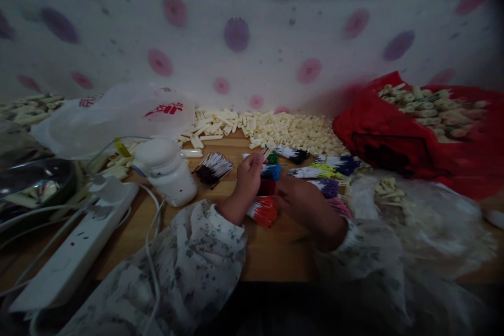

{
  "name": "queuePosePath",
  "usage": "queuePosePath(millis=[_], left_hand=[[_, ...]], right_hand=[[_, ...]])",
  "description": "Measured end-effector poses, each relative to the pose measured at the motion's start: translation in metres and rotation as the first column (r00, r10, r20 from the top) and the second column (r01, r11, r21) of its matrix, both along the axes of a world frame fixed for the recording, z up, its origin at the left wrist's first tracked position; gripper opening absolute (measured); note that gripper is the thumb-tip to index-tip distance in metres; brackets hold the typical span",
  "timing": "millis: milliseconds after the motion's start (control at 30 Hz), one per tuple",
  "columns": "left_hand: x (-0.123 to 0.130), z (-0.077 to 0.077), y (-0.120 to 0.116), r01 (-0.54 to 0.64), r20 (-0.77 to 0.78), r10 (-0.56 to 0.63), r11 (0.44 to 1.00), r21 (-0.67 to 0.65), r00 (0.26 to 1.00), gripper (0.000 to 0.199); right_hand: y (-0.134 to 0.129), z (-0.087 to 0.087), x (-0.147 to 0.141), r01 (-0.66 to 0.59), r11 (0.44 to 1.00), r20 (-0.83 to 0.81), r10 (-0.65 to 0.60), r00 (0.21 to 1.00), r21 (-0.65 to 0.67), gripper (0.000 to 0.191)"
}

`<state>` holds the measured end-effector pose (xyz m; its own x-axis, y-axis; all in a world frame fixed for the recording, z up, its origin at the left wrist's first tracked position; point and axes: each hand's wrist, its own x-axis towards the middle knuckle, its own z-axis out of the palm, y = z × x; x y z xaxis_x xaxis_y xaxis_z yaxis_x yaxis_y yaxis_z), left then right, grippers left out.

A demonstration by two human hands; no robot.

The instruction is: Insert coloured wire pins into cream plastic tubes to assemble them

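Shows in the head view one left hand (250, 173), one right hand (299, 198), at least nine bundles of thin sticks (263, 212), one white jar (164, 170), one power strip (74, 247) and one red bag (354, 110). Pinches a small pale piece (268, 151) between thumb and fingers of the left hand, raised over the surface (271, 257). Curls the right hand inward, near the dark red bundle (266, 187); cannot tell its hold, for blur. Has a heap of pale tubes (291, 128) beyond, a clear bag (433, 220) beside the right forearm, jar and strip to the left. Hides parts of some bundles behind both hands.
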<state>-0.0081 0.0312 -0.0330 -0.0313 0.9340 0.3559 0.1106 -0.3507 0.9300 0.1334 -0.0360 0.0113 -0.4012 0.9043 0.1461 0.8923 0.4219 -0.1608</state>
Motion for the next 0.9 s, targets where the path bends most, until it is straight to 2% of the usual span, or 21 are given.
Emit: queuePosePath(millis=[67, 133, 200, 267, 333, 400, 467, 533, 600, 667, 767, 900], left_hand=[[-0.001, 0.008, -0.002, 0.049, 0.009, -0.049, 0.999, -0.009, 0.999, 0.042], [-0.003, 0.020, -0.006, 0.197, -0.025, -0.198, 0.980, -0.038, 0.980, 0.037], [-0.005, 0.032, -0.011, 0.399, -0.155, -0.417, 0.907, -0.133, 0.896, 0.032], [-0.007, 0.040, -0.014, 0.465, -0.279, -0.512, 0.858, -0.219, 0.812, 0.026], [-0.007, 0.044, -0.016, 0.451, -0.260, -0.512, 0.854, -0.260, 0.819, 0.023], [-0.008, 0.042, -0.016, 0.430, -0.173, -0.494, 0.850, -0.305, 0.852, 0.020], [-0.007, 0.038, -0.015, 0.422, -0.066, -0.466, 0.845, -0.328, 0.882, 0.021], [-0.007, 0.033, -0.014, 0.443, 0.045, -0.452, 0.842, -0.309, 0.891, 0.023], [-0.006, 0.030, -0.014, 0.478, 0.135, -0.459, 0.832, -0.280, 0.878, 0.025], [-0.004, 0.028, -0.014, 0.496, 0.188, -0.460, 0.825, -0.272, 0.868, 0.027], [-0.001, 0.029, -0.017, 0.496, 0.217, -0.449, 0.820, -0.286, 0.867, 0.031], [0.001, 0.034, -0.019, 0.463, 0.136, -0.442, 0.841, -0.280, 0.886, 0.030]], right_hand=[[0.002, 0.006, 0.017, 0.032, 0.999, -0.058, -0.032, 0.998, -0.009, 0.013], [0.005, 0.013, 0.031, 0.015, 1.000, -0.126, -0.015, 0.992, -0.001, 0.014], [0.009, 0.019, 0.041, -0.052, 0.998, -0.212, 0.056, 0.976, 0.022, 0.014], [0.015, 0.021, 0.046, -0.124, 0.991, -0.298, 0.135, 0.945, 0.058, 0.015], [0.021, 0.020, 0.047, -0.167, 0.981, -0.393, 0.192, 0.899, 0.097, 0.016], [0.027, 0.015, 0.046, -0.165, 0.978, -0.530, 0.207, 0.822, 0.126, 0.014], [0.031, 0.008, 0.045, -0.134, 0.986, -0.713, 0.165, 0.682, 0.100, 0.014], [0.034, 0.001, 0.044, -0.120, 0.993, -0.864, 0.076, 0.497, 0.018, 0.022], [0.035, -0.003, 0.043, -0.121, 0.990, -0.938, -0.022, 0.345, -0.067, 0.024], [0.034, -0.004, 0.041, -0.120, 0.986, -0.964, -0.087, 0.252, -0.120, 0.020], [0.031, -0.004, 0.037, -0.135, 0.980, -0.973, -0.115, 0.199, -0.144, 0.015], [0.029, -0.004, 0.031, -0.089, 0.990, -0.969, -0.084, 0.233, -0.108, 0.012]])
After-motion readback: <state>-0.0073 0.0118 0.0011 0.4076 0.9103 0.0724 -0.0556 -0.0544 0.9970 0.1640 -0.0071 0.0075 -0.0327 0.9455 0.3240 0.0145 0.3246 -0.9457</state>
